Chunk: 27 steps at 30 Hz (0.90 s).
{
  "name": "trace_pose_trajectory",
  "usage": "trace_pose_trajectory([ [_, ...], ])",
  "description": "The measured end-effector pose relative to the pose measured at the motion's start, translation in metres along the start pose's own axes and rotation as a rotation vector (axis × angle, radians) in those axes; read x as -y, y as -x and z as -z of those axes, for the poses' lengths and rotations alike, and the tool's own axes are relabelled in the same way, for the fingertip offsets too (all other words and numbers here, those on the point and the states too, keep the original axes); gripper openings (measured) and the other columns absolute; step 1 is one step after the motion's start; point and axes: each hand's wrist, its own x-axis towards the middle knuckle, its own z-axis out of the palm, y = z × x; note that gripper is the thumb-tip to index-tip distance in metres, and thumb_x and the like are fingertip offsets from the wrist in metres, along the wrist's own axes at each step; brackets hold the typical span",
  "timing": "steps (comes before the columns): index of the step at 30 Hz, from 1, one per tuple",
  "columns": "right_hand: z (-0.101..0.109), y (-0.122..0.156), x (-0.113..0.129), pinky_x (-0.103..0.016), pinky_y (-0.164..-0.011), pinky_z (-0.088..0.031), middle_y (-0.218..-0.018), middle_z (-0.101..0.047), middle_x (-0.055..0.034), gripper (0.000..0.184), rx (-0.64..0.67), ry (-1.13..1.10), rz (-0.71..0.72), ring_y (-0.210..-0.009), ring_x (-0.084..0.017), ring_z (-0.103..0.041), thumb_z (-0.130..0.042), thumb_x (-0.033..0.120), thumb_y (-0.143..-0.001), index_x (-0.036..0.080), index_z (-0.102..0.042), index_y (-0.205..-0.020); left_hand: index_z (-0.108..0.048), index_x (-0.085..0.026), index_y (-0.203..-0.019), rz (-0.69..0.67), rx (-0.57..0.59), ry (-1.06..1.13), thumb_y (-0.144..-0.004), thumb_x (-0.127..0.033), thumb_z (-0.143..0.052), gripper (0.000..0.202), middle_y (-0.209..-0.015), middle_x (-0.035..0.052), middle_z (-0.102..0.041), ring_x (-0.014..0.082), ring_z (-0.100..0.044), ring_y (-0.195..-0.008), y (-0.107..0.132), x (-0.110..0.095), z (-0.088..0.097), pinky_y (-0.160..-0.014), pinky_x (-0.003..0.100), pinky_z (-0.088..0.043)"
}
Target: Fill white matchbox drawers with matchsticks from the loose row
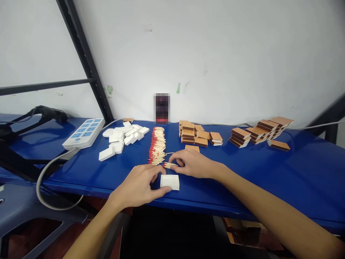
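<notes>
A blue table point(269, 172) fills the middle of the frame under a white wall. Right of centre are two groups of brown sleeves, a middle group point(198, 135) and a fanned right group point(258, 133). Left of centre lie a heap of white trays point(121, 138) and a power strip point(83, 133). A long pile of matches point(157, 144) runs down the centre.

Lower centre, the left hand point(140, 185) is narrowly curled, thumb and fingertips gripping the left edge of one white tray point(170, 182) near the table's front edge. Just above it, the right hand point(192, 163) is closed on a small bundle of matches point(168, 165) lying on the table, red heads pointing left.

Judged from here, the light tray could skid off the front edge if the left hand slackens. Sticks could also fan out of the loose pinch and scatter, or mix back into the pile they touch.

Counts: one tray at the hands, one power strip, two sleeve groups of about a dozen each, and two single sleeves lying apart. There are about fifteen heaped trays, and the matches are too many to count.
</notes>
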Motion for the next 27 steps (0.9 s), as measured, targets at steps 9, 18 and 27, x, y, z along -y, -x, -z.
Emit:
trace_pose_trajectory([
  [9, 0.003, 0.002, -0.002, -0.024, -0.054, -0.029, -0.059, -0.053, 0.0031, 0.019, 0.009, 0.017, -0.013, -0.053, -0.01, -0.044, -0.054, 0.027, -0.088, 0.017, -0.068, -0.095, -0.06, -0.023, -0.102, 0.046, 0.015, 0.024, -0.088, -0.052, -0.056, 0.033, -0.065, -0.0055, -0.048, 0.0139, -0.047, -0.06, -0.003, 0.0, 0.0, -0.056, 0.026, -0.028],
  [18, 0.003, 0.002, -0.005, -0.024, -0.056, -0.029, -0.058, -0.053, 0.0039, 0.016, 0.009, 0.047, -0.028, -0.053, -0.009, -0.045, -0.056, 0.03, -0.088, 0.019, -0.068, -0.09, -0.063, -0.023, -0.104, 0.093, 0.004, 0.085, -0.087, -0.05, -0.06, 0.032, -0.064, -0.0053, -0.05, 0.0134, -0.048, -0.059, -0.002, -0.001, 0.001, -0.055, 0.025, -0.029],
  [27, 0.002, 0.001, -0.013, -0.023, -0.055, -0.028, -0.062, -0.056, 0.0016, 0.014, 0.023, 0.098, -0.083, -0.062, -0.013, -0.048, -0.054, 0.03, -0.088, 0.019, -0.063, -0.089, -0.064, -0.023, -0.097, 0.141, -0.006, 0.102, -0.085, -0.053, -0.061, 0.033, -0.061, -0.0058, -0.049, 0.0129, -0.046, -0.056, -0.004, 0.0, 0.001, -0.054, 0.025, -0.028],
])
